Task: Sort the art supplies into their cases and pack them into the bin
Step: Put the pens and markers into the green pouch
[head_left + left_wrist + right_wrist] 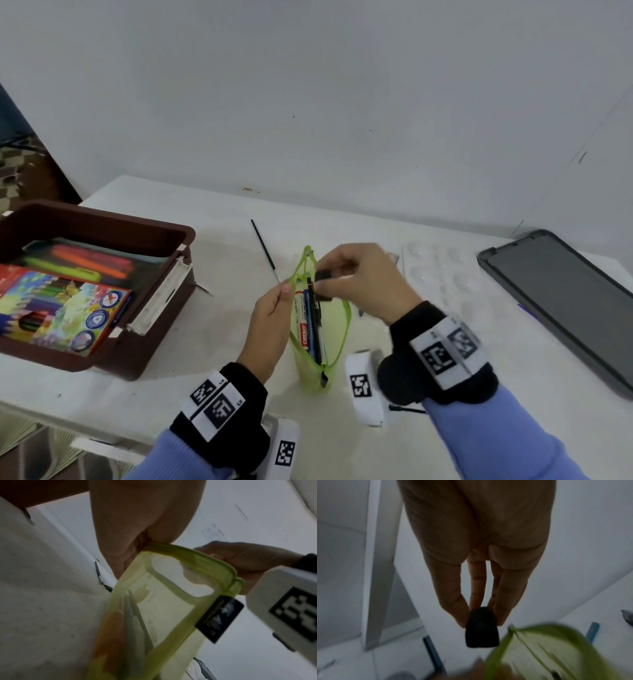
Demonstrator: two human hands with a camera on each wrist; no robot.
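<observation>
The left hand [274, 315] pinched one rim of the open green pouch [337, 329] on the worktop [212, 339], while the right hand [363, 277] gripped a small black eraser [481, 628] in its fingers above the opening. Pens already sat inside the pouch. The brown bin [150, 229] held a pencil box and a marker case. A paintbrush [265, 250] and a palette [438, 270] remained unpacked, so the job looked roughly half done.

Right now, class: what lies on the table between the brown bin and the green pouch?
In the head view, a thin black paintbrush lies on the table between the brown bin and the green pouch.
</observation>
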